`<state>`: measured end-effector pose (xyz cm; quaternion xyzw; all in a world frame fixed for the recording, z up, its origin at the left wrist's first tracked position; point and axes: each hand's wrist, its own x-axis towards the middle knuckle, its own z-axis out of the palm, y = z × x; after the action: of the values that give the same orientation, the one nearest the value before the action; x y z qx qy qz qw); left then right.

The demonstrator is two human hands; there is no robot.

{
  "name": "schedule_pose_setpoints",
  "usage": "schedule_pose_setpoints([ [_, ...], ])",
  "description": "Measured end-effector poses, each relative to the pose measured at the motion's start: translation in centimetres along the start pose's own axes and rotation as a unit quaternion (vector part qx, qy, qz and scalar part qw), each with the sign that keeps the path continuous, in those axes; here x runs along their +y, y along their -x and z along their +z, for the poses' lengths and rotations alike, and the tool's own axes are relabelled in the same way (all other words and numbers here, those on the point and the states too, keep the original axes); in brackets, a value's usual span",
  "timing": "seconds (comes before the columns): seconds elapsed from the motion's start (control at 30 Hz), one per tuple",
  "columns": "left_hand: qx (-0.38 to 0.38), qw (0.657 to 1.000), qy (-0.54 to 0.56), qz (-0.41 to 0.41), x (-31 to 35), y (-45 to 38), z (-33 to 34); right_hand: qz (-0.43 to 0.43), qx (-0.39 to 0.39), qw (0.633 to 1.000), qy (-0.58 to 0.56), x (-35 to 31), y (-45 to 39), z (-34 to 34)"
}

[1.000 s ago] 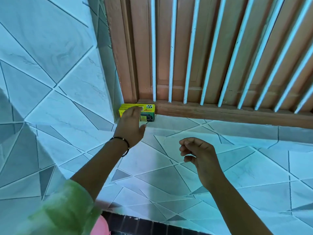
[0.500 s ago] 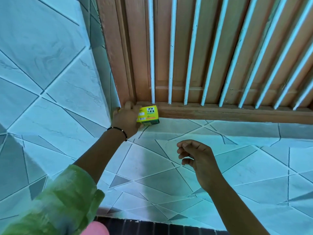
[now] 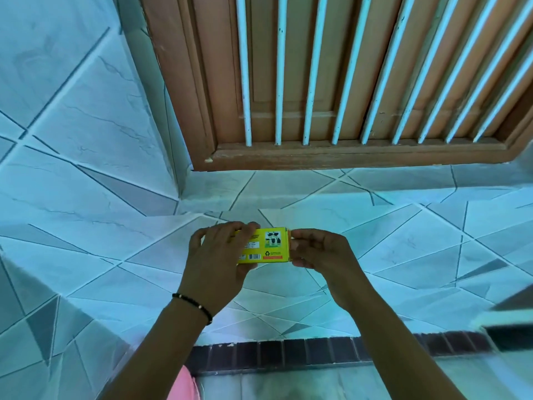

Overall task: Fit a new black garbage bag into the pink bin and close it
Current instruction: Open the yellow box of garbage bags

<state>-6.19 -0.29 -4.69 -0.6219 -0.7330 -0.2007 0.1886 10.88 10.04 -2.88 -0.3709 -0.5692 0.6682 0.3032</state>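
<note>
1. The person's holding a small yellow box up in front of them with both hands, out over the tiled ledge and not touching it. The printed side faces up: a barcode, a recycling mark and little black bag-and-bin pictures, so it looks like a garbage bag packet.
2. Left hand is wrapped round the left end of the box, fingers curled over the top edge and thumb underneath. There's a black beaded bracelet on that wrist.
3. Right hand is at the right end, fingertips bunched together and pinching the end flap. Can't tell if the flap's actually open.
4. The pink bin is only a sliver at the bottom edge, between the forearms and well below the box. Can't see its lid or inside.
5. Behind it all there's a brown wooden window frame with white bars, sitting above the ledge.
6. A dark brick-like strip runs under the ledge's pale marbled tiles.
</note>
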Motion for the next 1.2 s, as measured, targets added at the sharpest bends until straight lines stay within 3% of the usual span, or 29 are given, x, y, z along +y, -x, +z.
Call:
schedule_pose_setpoints([
  [0.27,-0.059,0.997,0.039,-0.034,1.1,2.6,1.3,0.057,0.015,0.998,0.015,2.2,2.3,-0.1],
  [0.73,-0.062,0.997,0.034,-0.038,3.7,5.1,2.2,0.090,-0.026,0.994,0.057,4.1,3.8,-1.9],
  [1.2,-0.027,0.999,-0.006,-0.030,5.9,4.0,2.5,-0.067,-0.014,0.949,0.308,5.4,4.2,-1.4],
])
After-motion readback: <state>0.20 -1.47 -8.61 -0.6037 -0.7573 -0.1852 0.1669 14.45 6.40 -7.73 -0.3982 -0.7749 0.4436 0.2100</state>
